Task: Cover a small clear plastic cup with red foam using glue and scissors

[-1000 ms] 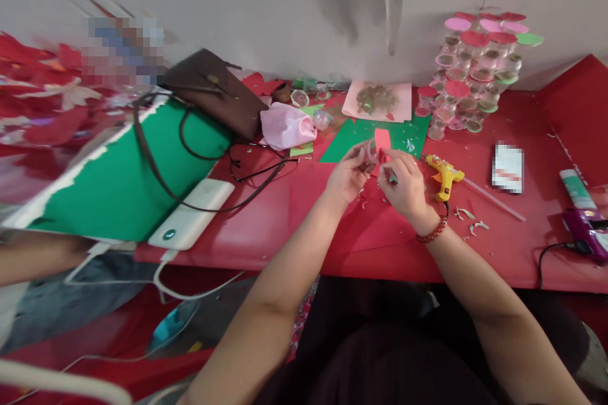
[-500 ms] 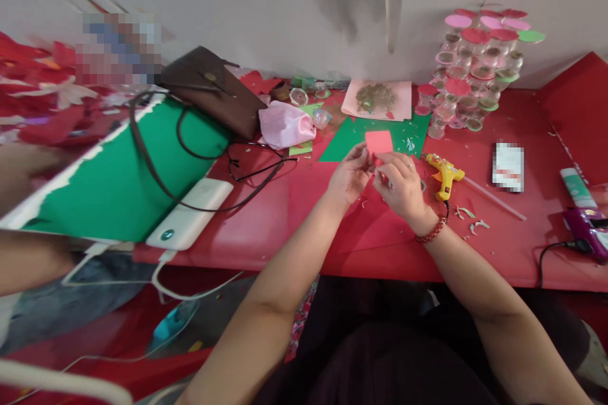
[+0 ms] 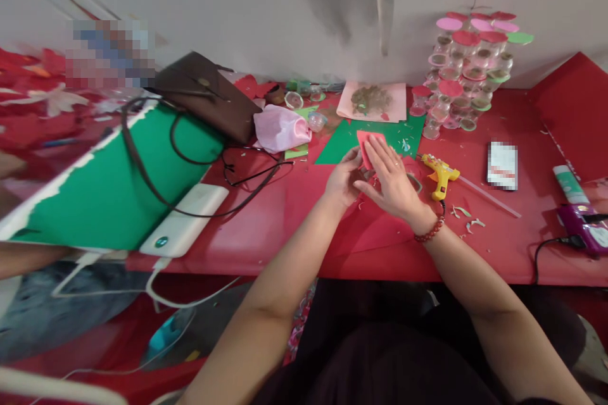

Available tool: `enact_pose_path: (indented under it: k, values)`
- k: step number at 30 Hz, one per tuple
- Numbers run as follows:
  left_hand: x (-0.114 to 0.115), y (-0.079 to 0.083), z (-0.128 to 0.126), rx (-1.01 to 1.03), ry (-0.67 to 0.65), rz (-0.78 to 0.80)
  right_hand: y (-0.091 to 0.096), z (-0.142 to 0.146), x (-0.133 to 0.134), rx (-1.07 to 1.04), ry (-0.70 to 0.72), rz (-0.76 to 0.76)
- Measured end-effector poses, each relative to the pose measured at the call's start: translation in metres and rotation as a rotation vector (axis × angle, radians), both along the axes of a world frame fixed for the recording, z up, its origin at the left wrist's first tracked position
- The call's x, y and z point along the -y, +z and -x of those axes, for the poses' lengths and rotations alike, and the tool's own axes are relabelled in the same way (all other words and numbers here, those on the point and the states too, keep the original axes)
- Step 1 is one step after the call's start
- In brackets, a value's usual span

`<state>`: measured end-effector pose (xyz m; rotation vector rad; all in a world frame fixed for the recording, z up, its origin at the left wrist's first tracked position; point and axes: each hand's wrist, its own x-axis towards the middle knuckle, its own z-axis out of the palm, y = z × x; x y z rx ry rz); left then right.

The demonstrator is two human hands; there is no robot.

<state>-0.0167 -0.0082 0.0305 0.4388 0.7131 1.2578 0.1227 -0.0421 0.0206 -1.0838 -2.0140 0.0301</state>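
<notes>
A small piece of coral-red paper (image 3: 365, 141) is held up over the table in front of me. My left hand (image 3: 344, 178) grips it from the left and below, its fingertips partly hidden behind the sheet. Laid along the paper's right face is my right hand (image 3: 389, 180), with straight fingers and the thumb spread apart. Below both hands lies red paper (image 3: 375, 221) on the table. Just right of my right hand, a yellow hot glue gun (image 3: 441, 176) rests with a clear glue stick (image 3: 489, 196) behind it.
Stacked small clear cups (image 3: 468, 79) with coloured discs stand at the back right. A phone (image 3: 502, 166) and glue tube (image 3: 571, 185) lie to the right. On the left are a brown bag (image 3: 209, 92), a white power bank (image 3: 185, 221), eyeglasses (image 3: 256, 171) and another person's arm (image 3: 33, 259).
My right hand has gone from bent fingers at the paper's lower edge to lying flat against it. The paper has turned more edge-on. The view has shifted slightly.
</notes>
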Motion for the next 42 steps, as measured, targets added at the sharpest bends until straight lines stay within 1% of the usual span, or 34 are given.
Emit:
enact_pose_path:
  k: [3,7,9,11,13,14,15,17,19,21,24,28,30,32,34,38,42]
  values:
    - [0.001,0.002,-0.001,-0.022,-0.027,-0.008,-0.003,-0.001,-0.005,-0.059,-0.012,0.064]
    - [0.003,0.000,-0.002,-0.082,-0.090,-0.058,-0.005,-0.005,-0.010,-0.216,0.013,0.177]
    - [0.004,-0.003,-0.002,-0.147,-0.095,-0.086,-0.003,-0.006,-0.009,-0.352,-0.002,0.268]
    - [0.004,-0.004,-0.002,-0.199,-0.054,-0.133,0.001,-0.007,-0.008,-0.521,-0.010,0.376]
    - [0.004,-0.003,0.000,-0.197,0.010,-0.181,0.006,-0.006,-0.006,-0.700,0.049,0.484]
    - [0.004,-0.002,0.001,-0.177,0.014,-0.192,0.008,-0.006,-0.005,-0.784,0.100,0.539]
    - [0.004,0.000,0.002,-0.150,-0.011,-0.193,0.011,-0.006,-0.004,-0.861,0.159,0.599]
    - [0.006,0.005,0.004,-0.095,-0.135,-0.169,0.014,-0.004,-0.003,-0.978,0.263,0.723]
    - [0.008,0.009,0.004,-0.056,-0.237,-0.145,0.014,-0.003,-0.004,-1.032,0.314,0.806]
    - [0.010,0.011,0.003,-0.042,-0.238,-0.131,0.013,-0.003,-0.005,-1.039,0.308,0.815]
    - [0.009,0.010,0.001,-0.048,-0.149,-0.082,0.011,-0.004,-0.007,-1.023,0.243,0.776]
    - [0.004,0.007,0.002,-0.051,-0.036,-0.015,0.009,-0.010,-0.011,-1.089,0.095,0.737]
    - [0.003,0.006,0.002,-0.061,-0.014,0.000,0.006,-0.014,-0.013,-1.149,0.010,0.715]
    - [0.003,0.005,0.002,-0.076,-0.017,-0.010,0.004,-0.017,-0.016,-1.189,-0.051,0.703]
    - [0.004,0.005,0.001,-0.091,-0.047,-0.053,0.002,-0.018,-0.017,-1.204,-0.073,0.713]
    - [0.006,0.005,0.000,-0.125,-0.143,-0.148,0.003,-0.016,-0.016,-1.170,-0.045,0.725]
    - [0.007,0.005,0.000,-0.170,-0.179,-0.161,0.003,-0.013,-0.017,-1.116,-0.032,0.691]
